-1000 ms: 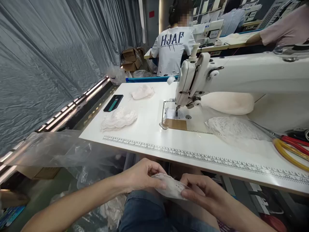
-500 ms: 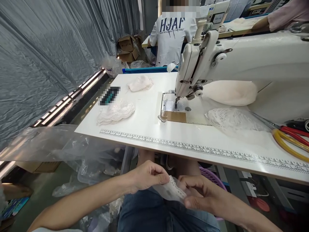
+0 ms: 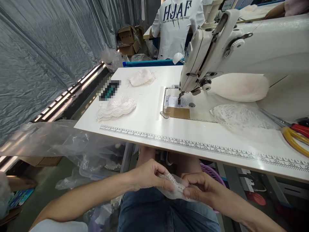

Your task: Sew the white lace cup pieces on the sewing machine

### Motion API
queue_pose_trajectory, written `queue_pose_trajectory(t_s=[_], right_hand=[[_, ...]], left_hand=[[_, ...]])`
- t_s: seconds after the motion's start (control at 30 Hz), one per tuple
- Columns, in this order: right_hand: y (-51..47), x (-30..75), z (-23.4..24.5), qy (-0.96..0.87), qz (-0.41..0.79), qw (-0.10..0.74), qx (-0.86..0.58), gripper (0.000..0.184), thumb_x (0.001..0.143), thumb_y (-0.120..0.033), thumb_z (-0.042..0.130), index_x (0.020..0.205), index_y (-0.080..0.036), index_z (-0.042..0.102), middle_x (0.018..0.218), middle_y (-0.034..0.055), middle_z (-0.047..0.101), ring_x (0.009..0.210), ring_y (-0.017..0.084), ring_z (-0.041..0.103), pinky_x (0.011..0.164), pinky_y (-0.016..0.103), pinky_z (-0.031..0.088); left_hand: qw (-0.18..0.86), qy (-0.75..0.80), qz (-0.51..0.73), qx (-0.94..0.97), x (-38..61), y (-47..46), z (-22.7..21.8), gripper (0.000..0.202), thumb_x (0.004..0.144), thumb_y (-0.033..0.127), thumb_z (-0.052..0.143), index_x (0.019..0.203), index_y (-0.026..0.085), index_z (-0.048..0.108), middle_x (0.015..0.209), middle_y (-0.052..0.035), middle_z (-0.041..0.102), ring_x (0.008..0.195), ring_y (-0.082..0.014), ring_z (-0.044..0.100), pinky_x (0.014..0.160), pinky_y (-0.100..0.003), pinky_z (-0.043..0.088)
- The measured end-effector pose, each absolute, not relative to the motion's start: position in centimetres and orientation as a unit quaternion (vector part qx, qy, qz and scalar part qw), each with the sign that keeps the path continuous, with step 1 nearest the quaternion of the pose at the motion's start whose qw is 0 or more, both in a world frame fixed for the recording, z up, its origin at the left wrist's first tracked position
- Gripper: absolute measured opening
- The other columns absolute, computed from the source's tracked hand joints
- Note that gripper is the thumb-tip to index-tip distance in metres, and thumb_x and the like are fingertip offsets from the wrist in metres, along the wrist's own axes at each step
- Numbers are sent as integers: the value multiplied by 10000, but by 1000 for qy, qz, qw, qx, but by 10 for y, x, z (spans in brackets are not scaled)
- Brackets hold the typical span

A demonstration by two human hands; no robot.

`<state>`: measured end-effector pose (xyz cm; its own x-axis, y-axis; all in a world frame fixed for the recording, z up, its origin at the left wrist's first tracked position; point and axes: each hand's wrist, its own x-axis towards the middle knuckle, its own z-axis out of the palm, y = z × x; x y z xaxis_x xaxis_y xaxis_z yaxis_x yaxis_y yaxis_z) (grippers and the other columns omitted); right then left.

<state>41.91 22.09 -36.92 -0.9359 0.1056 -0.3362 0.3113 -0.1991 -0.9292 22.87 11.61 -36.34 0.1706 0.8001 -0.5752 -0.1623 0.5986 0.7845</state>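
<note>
Over my lap, below the table's front edge, a small piece of sheer white fabric with a lace edge is stretched between both hands. My left hand pinches its left end between thumb and fingers. Its right end is gripped by my right hand, thumb on top. The fingers hide part of the fabric. On the white table above stands a sewing machine, its needle and presser foot over the metal plate. A pile of scalloped white lace pieces lies at the table's left.
Another small pile of pale fabric lies further back. Right of the needle are a white lace piece, a padded cup shape and scissors with yellow and red handles. A co-worker in a white shirt sits beyond the table.
My hands have drawn slightly closer together along the lace-edged fabric, still holding it. The view has tilted down a little, so the machine appears higher and further right.
</note>
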Motion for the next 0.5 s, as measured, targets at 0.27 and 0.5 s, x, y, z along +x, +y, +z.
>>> queue_pose_trajectory(t_s=[0.27,0.5], right_hand=[[221,417,-372,647,-743,47,164,312,807,-473,618,767,-169,563,686,-40,428,645,98,369,573,224,283],[221,414,-373,650,-733,33,197,377,783,-529,614,669,-176,541,605,-46,408,548,82,336,476,205,258]], left_hand=[[696,561,351,281,227,116,-368,381,544,410,818,754,106,725,692,-33,670,624,-120,561,666,-246,431],[706,555,350,267,224,117,-370,441,475,415,842,775,115,722,713,-25,666,648,-125,563,721,-275,443]])
